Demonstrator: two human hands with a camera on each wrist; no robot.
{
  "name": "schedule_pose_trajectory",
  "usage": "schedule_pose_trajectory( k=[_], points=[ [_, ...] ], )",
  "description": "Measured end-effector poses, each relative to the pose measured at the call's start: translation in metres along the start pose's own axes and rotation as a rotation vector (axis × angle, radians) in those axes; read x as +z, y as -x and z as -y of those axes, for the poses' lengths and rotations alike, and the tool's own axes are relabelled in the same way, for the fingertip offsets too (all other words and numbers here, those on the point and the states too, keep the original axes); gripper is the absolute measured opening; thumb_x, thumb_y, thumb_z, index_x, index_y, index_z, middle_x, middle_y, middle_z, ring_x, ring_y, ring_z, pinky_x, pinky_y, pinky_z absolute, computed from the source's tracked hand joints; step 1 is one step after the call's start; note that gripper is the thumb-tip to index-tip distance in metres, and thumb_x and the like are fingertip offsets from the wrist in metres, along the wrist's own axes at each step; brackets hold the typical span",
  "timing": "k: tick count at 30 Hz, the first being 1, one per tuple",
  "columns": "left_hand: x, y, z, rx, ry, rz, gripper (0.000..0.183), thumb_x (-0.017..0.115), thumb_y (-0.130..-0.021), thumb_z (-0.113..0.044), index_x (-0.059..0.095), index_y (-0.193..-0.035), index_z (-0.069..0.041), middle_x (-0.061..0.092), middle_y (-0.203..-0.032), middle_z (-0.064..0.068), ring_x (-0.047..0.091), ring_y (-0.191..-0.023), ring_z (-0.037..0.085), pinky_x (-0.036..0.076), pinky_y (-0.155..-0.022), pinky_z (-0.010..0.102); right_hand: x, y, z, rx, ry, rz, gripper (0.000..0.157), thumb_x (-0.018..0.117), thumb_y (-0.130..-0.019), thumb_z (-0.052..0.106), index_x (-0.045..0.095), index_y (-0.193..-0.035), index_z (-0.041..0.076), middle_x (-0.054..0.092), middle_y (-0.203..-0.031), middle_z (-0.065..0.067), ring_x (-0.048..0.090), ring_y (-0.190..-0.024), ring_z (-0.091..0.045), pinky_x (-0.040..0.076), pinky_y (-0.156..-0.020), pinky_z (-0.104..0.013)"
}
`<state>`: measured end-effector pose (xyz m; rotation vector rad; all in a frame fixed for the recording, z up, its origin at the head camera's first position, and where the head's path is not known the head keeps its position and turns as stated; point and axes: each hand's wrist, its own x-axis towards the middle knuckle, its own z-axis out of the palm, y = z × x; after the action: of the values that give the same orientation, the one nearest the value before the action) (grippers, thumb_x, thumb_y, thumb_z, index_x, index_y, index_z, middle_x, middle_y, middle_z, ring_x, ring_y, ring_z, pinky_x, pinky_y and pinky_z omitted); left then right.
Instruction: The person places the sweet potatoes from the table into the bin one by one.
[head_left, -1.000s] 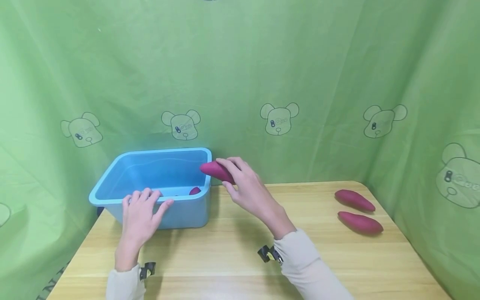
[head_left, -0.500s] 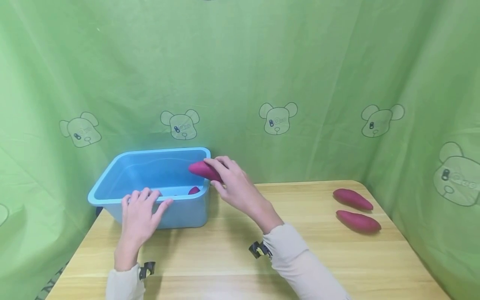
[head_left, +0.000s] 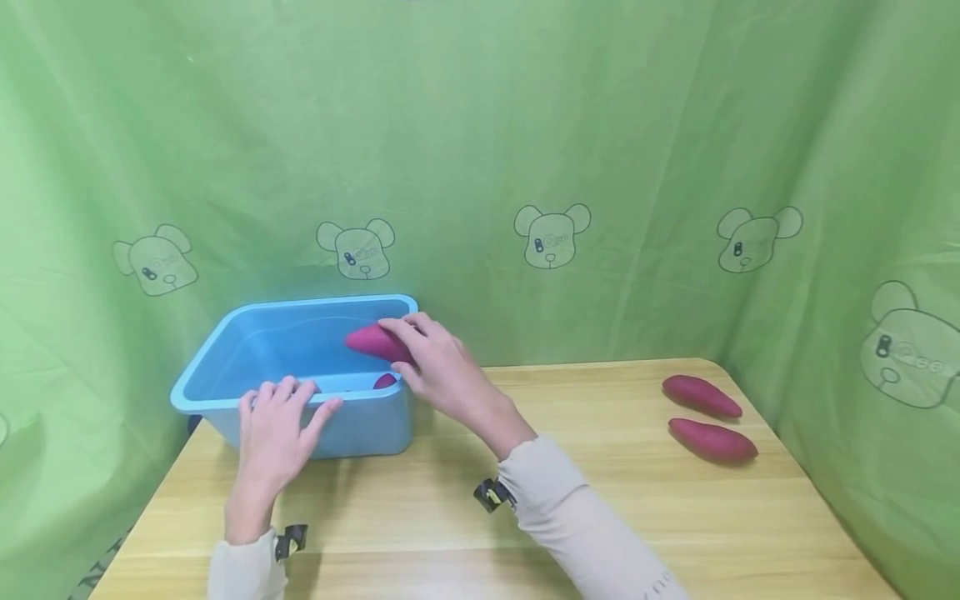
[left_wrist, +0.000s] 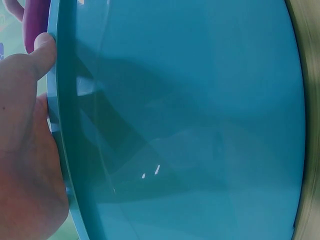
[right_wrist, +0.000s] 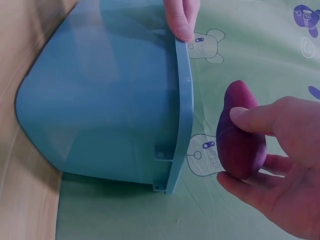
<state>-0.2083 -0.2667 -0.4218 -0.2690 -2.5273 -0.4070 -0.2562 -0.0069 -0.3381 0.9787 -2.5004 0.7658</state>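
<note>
A blue plastic tub [head_left: 326,433] stands on the left of the wooden table. My left hand [head_left: 272,433] holds its near rim, fingers bent over the edge; in the left wrist view the thumb [left_wrist: 45,52] lies at the rim. My right hand [head_left: 453,375] grips a purple-red sweet potato [head_left: 375,340] between thumb and fingers, above the tub's right side. From the right wrist, the sweet potato [right_wrist: 240,140] shows above rim level. Another purple-red piece [head_left: 385,381] shows inside the tub, mostly hidden by the front wall.
Two more sweet potatoes, one farther back [head_left: 701,396] and one nearer [head_left: 712,441], lie side by side on the right of the wooden table [head_left: 600,433]. Green curtain [head_left: 465,150] with printed bear heads hangs behind the table and along both sides.
My right hand has moved left with the sweet potato, from beside the tub's right rim to over its inside. The left hand has stayed at the near rim.
</note>
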Motion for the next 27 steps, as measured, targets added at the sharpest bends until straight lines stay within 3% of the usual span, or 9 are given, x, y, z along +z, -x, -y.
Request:
schedule_pose_trajectory(
  k=[11,18,27],
  points=[
    [-0.002,-0.001,0.0,0.007,0.001,-0.008,0.045,0.06,-0.1,-0.052,0.067,-0.106,-0.009,0.065,-0.112,0.017,0.051,-0.106,0.04,0.03,-0.097,0.062,0.008,-0.012,0.005,0.01,0.025,0.041,0.057,0.073,-0.097,0.019,0.051,-0.15,0.019,0.058,-0.138,-0.005,0.061,-0.12,-0.024,0.052,-0.098,-0.04],
    [-0.001,0.001,0.001,0.004,-0.009,0.004,0.046,0.059,-0.1,-0.053,0.068,-0.108,-0.009,0.065,-0.113,0.017,0.051,-0.106,0.04,0.03,-0.097,0.062,0.017,-0.018,0.01,0.013,0.041,0.081,0.056,0.072,-0.098,0.02,0.052,-0.15,0.017,0.059,-0.137,-0.007,0.062,-0.117,-0.022,0.053,-0.097,-0.036],
    [0.0,0.0,0.001,0.019,0.002,-0.018,0.043,0.06,-0.1,-0.052,0.067,-0.105,-0.009,0.065,-0.11,0.016,0.051,-0.103,0.04,0.03,-0.096,0.062,0.025,-0.024,0.01,0.009,0.077,0.116,0.053,0.07,-0.097,0.014,0.054,-0.148,0.013,0.058,-0.138,-0.009,0.06,-0.12,-0.023,0.052,-0.098,-0.033]
  ],
)
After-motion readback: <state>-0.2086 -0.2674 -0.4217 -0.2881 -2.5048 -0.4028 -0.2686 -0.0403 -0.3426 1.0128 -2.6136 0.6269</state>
